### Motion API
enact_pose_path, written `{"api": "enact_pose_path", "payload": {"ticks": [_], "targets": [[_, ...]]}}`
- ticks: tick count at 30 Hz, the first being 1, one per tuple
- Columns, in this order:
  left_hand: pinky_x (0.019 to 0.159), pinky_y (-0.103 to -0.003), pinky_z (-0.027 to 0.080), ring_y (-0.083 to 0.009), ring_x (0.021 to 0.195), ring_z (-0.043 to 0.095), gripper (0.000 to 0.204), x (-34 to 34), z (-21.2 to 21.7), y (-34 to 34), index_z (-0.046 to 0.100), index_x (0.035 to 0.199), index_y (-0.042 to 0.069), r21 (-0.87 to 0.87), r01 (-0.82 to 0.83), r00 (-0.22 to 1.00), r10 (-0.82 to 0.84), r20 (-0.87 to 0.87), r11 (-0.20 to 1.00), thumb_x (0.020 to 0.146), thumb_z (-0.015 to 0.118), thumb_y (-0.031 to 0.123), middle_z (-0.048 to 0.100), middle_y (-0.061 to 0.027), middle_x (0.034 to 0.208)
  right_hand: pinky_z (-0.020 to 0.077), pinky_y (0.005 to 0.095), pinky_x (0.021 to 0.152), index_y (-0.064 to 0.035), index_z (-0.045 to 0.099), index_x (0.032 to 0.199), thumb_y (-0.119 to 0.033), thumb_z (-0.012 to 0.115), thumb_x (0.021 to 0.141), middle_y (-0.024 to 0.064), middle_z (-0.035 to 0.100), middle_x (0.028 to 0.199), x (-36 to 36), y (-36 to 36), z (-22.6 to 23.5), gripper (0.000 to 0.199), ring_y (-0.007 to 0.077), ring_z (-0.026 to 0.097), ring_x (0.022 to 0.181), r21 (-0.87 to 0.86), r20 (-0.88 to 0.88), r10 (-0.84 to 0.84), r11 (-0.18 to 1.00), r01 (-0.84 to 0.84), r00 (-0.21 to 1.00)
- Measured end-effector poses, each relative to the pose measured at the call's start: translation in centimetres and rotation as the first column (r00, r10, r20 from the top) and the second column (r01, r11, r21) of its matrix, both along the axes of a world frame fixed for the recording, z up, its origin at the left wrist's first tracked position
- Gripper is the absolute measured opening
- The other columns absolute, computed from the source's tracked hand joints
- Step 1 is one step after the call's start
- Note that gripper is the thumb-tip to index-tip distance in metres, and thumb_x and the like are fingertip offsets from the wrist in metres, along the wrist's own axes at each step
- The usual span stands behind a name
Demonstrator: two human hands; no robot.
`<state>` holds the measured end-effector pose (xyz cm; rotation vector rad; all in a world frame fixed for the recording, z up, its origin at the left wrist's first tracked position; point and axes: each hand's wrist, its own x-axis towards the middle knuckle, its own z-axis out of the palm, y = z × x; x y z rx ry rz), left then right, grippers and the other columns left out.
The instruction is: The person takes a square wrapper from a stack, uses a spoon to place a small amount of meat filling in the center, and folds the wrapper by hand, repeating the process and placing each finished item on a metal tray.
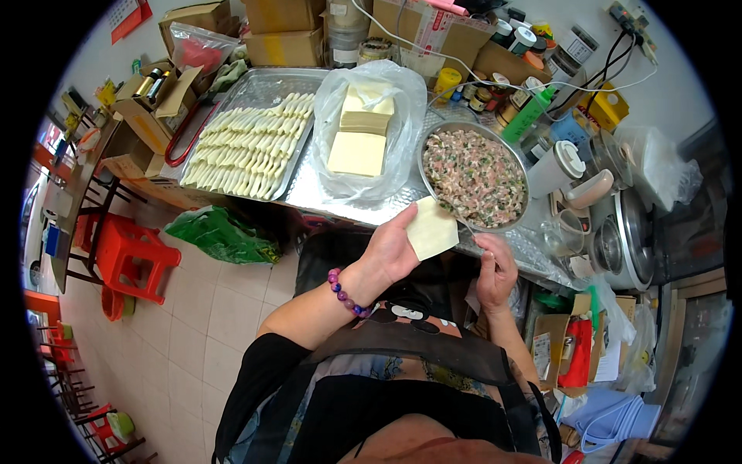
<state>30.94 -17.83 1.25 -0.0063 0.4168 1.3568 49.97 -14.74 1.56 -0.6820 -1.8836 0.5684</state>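
Observation:
A square, pale yellow wonton wrapper (431,230) lies over the fingers of my left hand (389,251), with the thumb on its edge. My right hand (495,271) is closed around a thin tool (466,226), whose kind I cannot make out, beside the wrapper. Just beyond both hands is a round metal bowl (424,172) of minced meat filling (475,174) flecked with green. Two stacks of wrappers (358,153) sit in an opened clear plastic bag (407,93) left of the bowl. Farther left, rows of folded wontons (251,151) cover much of a metal tray (290,179).
Seasoning jars and a green squeeze bottle (529,114) crowd behind the bowl. A white lidded container (558,168) and a large metal pot (634,236) stand at the right. Cardboard boxes (284,35) line the back. Red stools (131,251) and a green bag (224,234) are on the left floor.

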Motion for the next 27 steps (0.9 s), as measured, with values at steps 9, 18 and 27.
{"api": "enact_pose_path", "payload": {"ticks": [9,18,27], "targets": [[0.102,-0.046,0.037,-0.0312,0.116,0.048,0.043,-2.4,-0.3,0.4,0.038,0.127,-0.005,-0.005,-0.017,0.999,0.017,0.051,1.0,0.1,0.023,0.026,0.049,-0.0181,0.125,0.0495,0.0366,0.072,-0.0043,0.063,0.101,-0.008,0.071,0.068,0.0089,0.062,0.101,-0.6,-0.3,1.4,0.034,0.0285,0.06,0.09,0.379,0.516,0.117,0.857,-0.348,0.849],[0.101,-0.046,0.038,-0.0316,0.117,0.049,0.045,-1.6,-0.9,0.3,0.039,0.128,-0.003,-0.007,-0.048,0.997,0.048,0.066,0.999,0.1,0.026,0.029,0.049,-0.0179,0.127,0.0484,0.038,0.076,-0.0018,0.063,0.098,-0.004,0.059,0.081,0.014,0.063,0.095,1.2,0.2,2.8,0.017,0.0307,0.061,0.088,0.319,0.25,-0.029,0.946,-0.054,0.968],[0.098,-0.045,0.042,-0.0295,0.113,0.053,0.04,0.8,-0.1,-0.1,0.041,0.126,-0.001,-0.013,0.033,0.997,-0.032,0.065,0.999,0.1,0.03,0.027,0.052,-0.0167,0.123,0.0464,0.0341,0.081,0.0011,0.063,0.094,-0.009,0.054,0.089,0.0137,0.064,0.095,1.9,0.2,2.1,0.015,0.0276,0.061,0.09,-0.12,0.11,-0.007,0.993,0.02,0.994]]}}
